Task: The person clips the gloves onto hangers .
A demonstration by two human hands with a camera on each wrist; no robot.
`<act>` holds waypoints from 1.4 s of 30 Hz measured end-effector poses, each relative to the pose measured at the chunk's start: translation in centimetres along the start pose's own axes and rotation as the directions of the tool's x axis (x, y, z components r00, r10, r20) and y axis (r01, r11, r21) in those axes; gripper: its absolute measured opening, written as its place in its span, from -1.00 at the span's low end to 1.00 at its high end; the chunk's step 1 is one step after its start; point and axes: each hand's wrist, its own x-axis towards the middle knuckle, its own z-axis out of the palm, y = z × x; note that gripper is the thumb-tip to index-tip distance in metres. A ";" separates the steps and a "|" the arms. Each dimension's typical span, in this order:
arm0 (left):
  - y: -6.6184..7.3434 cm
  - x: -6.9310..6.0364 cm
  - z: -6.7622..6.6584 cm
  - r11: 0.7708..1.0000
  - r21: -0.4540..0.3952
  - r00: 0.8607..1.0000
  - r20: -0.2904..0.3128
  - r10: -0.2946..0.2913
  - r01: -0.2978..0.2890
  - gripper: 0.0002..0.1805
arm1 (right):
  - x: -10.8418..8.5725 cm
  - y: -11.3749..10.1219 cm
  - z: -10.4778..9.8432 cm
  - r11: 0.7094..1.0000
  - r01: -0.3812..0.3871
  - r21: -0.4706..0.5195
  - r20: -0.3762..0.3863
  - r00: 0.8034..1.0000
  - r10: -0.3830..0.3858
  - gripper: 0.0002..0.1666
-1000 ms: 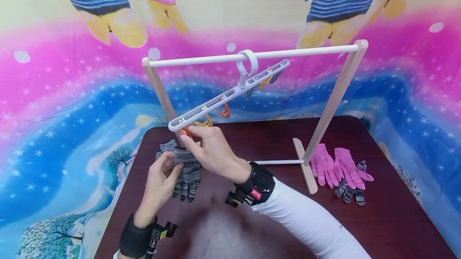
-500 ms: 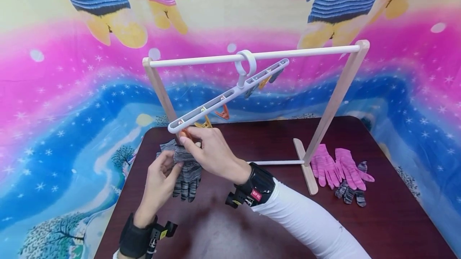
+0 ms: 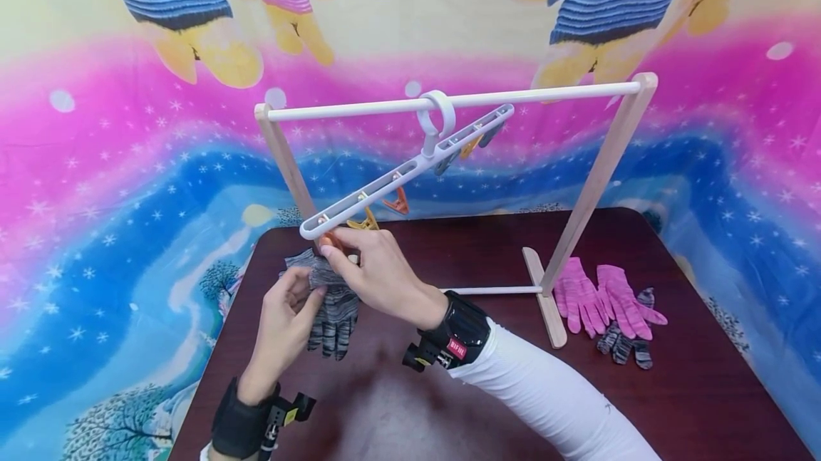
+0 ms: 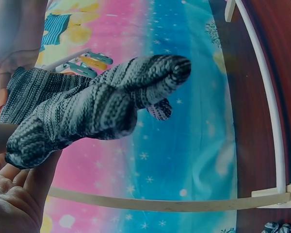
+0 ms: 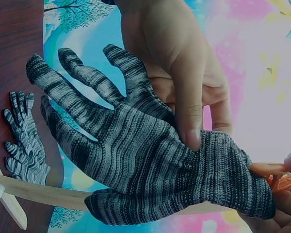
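Note:
A grey-and-black striped knit glove (image 3: 333, 322) hangs below the left end of a white hanger (image 3: 378, 187). My left hand (image 3: 285, 322) pinches this glove near its cuff, thumb in front, as the right wrist view shows. My right hand (image 3: 388, 272) pinches an orange clip (image 3: 330, 239) at that hanger end. In the right wrist view, the orange clip (image 5: 267, 169) sits over the edge of the cuff (image 5: 233, 170). From the left wrist, the glove's fingers (image 4: 106, 114) show, and part of the clip is hidden.
The hanger hooks over a white rod (image 3: 532, 96) on a wooden stand (image 3: 593, 187). Yellow, orange and grey-blue clips hang along it. Another striped glove (image 3: 298, 259) lies on the dark table behind my hands. Pink gloves (image 3: 622, 301) and a striped glove (image 3: 621, 347) lie right of the stand.

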 end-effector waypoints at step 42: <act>0.4 0.0 -0.2 1.000 0.019 1.000 0.010 0.019 -0.020 -0.81 | -0.3 0.0 0.4 1.000 -0.001 -0.014 0.011 1.000 0.001 -0.78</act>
